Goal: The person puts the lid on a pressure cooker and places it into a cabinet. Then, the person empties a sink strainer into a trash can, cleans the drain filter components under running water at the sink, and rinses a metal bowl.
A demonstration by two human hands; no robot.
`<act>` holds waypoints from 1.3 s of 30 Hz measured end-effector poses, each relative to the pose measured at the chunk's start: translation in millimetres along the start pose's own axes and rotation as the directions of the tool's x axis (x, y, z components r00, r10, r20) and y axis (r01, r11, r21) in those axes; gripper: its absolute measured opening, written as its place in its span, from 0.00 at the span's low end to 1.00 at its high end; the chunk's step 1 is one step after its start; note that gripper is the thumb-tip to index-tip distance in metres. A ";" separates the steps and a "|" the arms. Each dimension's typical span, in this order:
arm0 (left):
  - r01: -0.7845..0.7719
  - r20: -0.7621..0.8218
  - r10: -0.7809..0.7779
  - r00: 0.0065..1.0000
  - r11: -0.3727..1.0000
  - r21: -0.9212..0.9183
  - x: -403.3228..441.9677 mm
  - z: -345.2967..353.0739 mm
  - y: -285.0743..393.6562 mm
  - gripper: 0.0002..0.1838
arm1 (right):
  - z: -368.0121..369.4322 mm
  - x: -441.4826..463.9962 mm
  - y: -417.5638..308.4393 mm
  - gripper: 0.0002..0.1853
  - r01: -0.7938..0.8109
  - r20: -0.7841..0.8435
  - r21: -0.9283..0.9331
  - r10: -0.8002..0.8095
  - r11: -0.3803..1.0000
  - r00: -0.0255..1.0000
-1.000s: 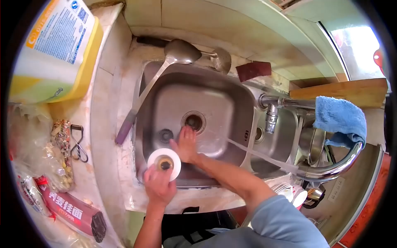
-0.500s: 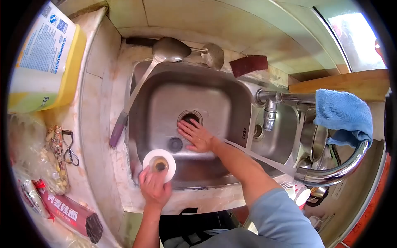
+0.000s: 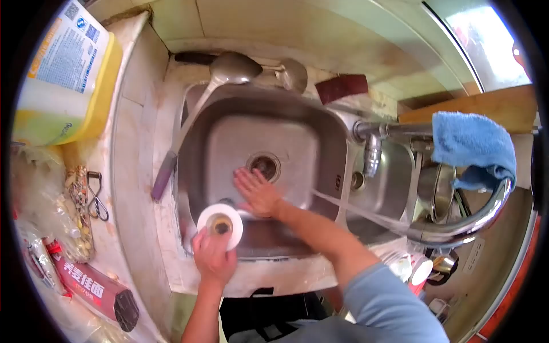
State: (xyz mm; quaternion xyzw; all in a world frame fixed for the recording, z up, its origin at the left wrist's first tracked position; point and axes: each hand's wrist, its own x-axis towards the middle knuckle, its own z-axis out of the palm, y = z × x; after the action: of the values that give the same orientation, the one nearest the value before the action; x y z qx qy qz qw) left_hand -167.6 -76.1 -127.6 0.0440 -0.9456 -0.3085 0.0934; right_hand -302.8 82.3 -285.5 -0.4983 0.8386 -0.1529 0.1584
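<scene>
My left hand (image 3: 214,255) is closed on the near edge of a white round strainer-like piece (image 3: 234,219), held over the sink's near left corner. It has a wide white rim and a brownish, sunken middle with a dark spot; its exact kind is unclear. My right hand (image 3: 255,192) lies palm down on the floor of the steel sink (image 3: 229,137), fingers stretched out and holding nothing. Just beyond its fingers is the round drain (image 3: 265,166). A stream of water (image 3: 366,215) runs from the curved faucet (image 3: 463,228) into the sink, right of my right hand.
A ladle (image 3: 197,114) with a purple handle lies across the sink's left rim. Behind the sink are a spatula (image 3: 294,75) and a dark red pad (image 3: 342,88). A blue cloth (image 3: 472,146) hangs on the faucet. On the left stand a yellow-white container (image 3: 68,80) and a noodle pack (image 3: 94,288).
My right hand has slid left and slightly back from the drain, which now shows more fully. My left hand keeps the white round piece in nearly the same place.
</scene>
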 end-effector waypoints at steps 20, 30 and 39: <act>-0.038 0.026 0.037 0.999 0.999 0.023 2.0 -3.6 -2.3 0.18 | -39.5 24.5 35.7 0.35 0.043 -0.012 -0.021 -0.043 0.999 0.999; -0.028 0.018 0.029 0.999 0.999 -0.016 1.9 -3.1 -0.5 0.18 | 2.2 -1.1 -28.1 0.42 -0.447 -0.008 -0.041 0.447 0.893 0.894; -0.039 0.027 0.039 0.999 0.999 0.003 3.5 -3.6 0.3 0.17 | -22.0 -28.1 -0.3 0.39 -0.273 -0.010 -0.175 0.276 0.946 0.961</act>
State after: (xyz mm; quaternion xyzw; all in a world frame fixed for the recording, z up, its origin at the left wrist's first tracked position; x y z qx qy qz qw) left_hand -170.3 -78.4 -124.0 0.0215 -0.9480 -0.3055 0.0864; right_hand -299.0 109.1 -262.4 -0.3897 0.9088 -0.0516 0.1400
